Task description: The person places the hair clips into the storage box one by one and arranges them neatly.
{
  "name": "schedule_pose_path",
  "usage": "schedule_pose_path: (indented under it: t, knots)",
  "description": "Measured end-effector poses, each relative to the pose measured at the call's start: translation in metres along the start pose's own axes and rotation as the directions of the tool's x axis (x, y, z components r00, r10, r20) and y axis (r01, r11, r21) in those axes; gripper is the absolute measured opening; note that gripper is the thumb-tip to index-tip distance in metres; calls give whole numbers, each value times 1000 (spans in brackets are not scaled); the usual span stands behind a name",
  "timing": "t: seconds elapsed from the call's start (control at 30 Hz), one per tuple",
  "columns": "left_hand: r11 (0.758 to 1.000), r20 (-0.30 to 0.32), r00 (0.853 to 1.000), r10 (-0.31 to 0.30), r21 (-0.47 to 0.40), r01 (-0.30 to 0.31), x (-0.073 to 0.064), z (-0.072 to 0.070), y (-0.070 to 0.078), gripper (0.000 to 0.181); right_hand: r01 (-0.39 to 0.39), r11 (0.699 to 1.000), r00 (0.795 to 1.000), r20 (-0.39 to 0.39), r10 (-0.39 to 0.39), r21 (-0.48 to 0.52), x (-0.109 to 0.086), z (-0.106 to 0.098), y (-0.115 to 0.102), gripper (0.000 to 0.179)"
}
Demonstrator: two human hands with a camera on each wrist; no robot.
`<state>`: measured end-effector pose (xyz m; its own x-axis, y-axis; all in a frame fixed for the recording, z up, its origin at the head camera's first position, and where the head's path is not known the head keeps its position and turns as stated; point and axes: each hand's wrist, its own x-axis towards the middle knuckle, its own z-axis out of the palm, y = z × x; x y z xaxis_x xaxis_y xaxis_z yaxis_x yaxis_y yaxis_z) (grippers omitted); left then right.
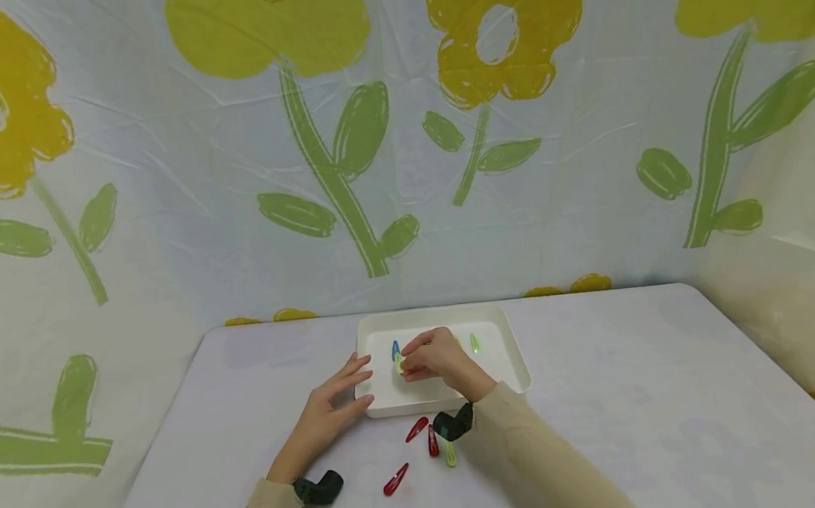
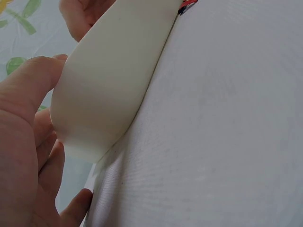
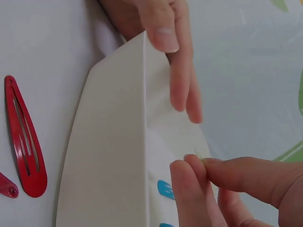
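Observation:
My right hand [image 1: 436, 357] is over the white tray [image 1: 395, 407], its thumb and fingertips pinching a light green snap hair clip [image 1: 399, 365]. Most of that clip is hidden by the fingers in the right wrist view, where only a thin green tip [image 3: 198, 154] shows. Just beyond it in the tray lies a blue hair clip [image 1: 395, 348]; the right wrist view shows blue clips [image 3: 165, 189] on the tray floor. My left hand [image 1: 330, 409] lies at the tray's left side, fingers spread and fairly straight, fingertips at the rim [image 2: 64, 71].
On the table in front of the tray lie red hair clips [image 1: 396, 479] and another light green clip [image 1: 450, 453], partly behind the right wrist's black camera [image 1: 454, 423]. Another green clip [image 1: 475, 343] is in the tray's right half. A flower-printed curtain [image 1: 421, 244] hangs behind the table.

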<state>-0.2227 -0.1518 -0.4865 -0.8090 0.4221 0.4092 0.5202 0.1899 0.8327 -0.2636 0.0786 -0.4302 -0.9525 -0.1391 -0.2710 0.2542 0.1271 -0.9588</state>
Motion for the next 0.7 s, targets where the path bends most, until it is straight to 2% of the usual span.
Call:
schedule_pose_path:
  t: [0.2, 0.4, 0.7]
  knots:
    - [1000, -4, 1000, 16, 0, -16, 0, 0, -2, 41, -62, 994, 998, -12, 61, -85, 6, 4, -1, 19]
    - [1000, -2, 1000, 19, 7, -19, 0, 0, -1, 42, -65, 988, 998, -14, 64, -139, 12, 8, 4, 10]
    - [1000, -2, 1000, 27, 16, -27, 0, 0, 2, 41, -64, 984, 998, -27, 60, -169, 17, 11, 8, 12]
